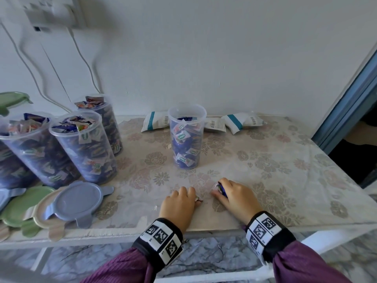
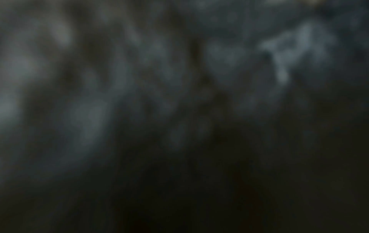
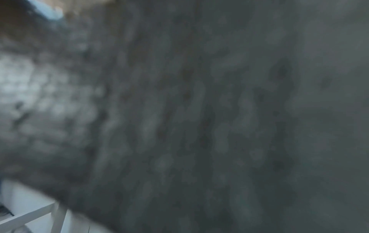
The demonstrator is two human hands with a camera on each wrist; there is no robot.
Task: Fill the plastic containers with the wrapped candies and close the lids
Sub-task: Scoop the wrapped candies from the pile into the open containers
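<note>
A clear plastic container (image 1: 186, 137), partly filled with wrapped candies and without a lid, stands in the middle of the table. My right hand (image 1: 230, 194) rests on the cloth in front of it, fingers curled round blue wrapped candies (image 1: 220, 187). My left hand (image 1: 180, 200) lies beside it with fingers curled down; a bit of wrapper (image 1: 197, 199) peeks from under its fingertips. Three full containers (image 1: 81, 144) stand at the left without lids. Both wrist views are dark and blurred.
Loose lids, blue (image 1: 78, 201), green (image 1: 18, 205) and cream, lie stacked at the front left. White candy bags (image 1: 240, 121) lie against the wall behind the middle container. The table's front edge (image 1: 214, 231) runs under my wrists. A doorway opens at the right.
</note>
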